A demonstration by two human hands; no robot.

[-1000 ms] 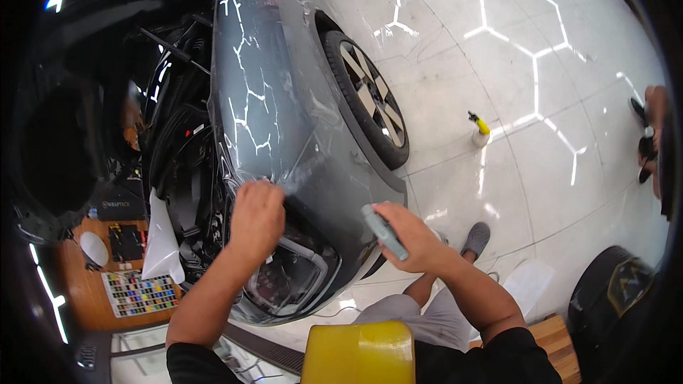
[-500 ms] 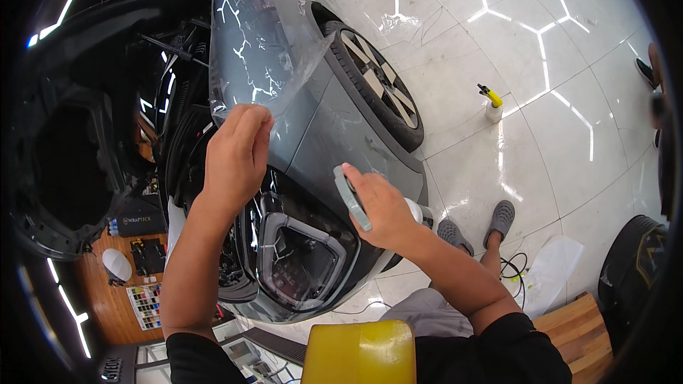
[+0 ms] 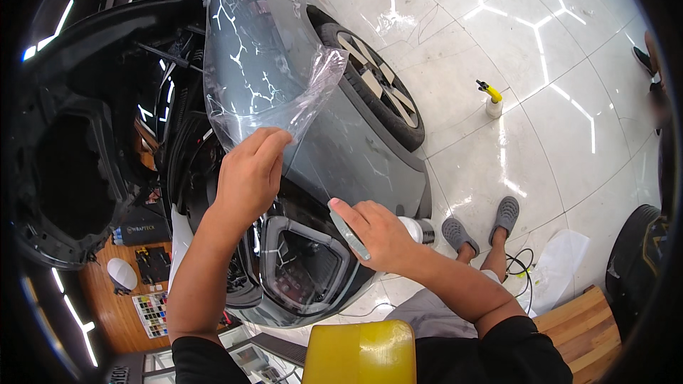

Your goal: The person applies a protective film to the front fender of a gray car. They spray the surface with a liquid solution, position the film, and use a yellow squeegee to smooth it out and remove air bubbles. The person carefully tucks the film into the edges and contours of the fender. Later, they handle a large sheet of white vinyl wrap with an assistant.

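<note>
My left hand pinches the lower edge of a clear plastic film and holds it lifted off the grey car fender. The film is peeled back and crumpled near its free corner. My right hand grips a flat grey squeegee and rests against the fender just above the headlight opening. The front wheel lies beyond the fender.
The raised black hood stands at the left. A spray bottle with a yellow top stands on the glossy tiled floor. My grey clogs are beside the car. A yellow stool, a wooden platform and a colour swatch card lie below.
My left hand has lifted the film upward off the fender, peeling it back. My right hand with the squeegee stayed by the headlight. The view has shifted closer.
</note>
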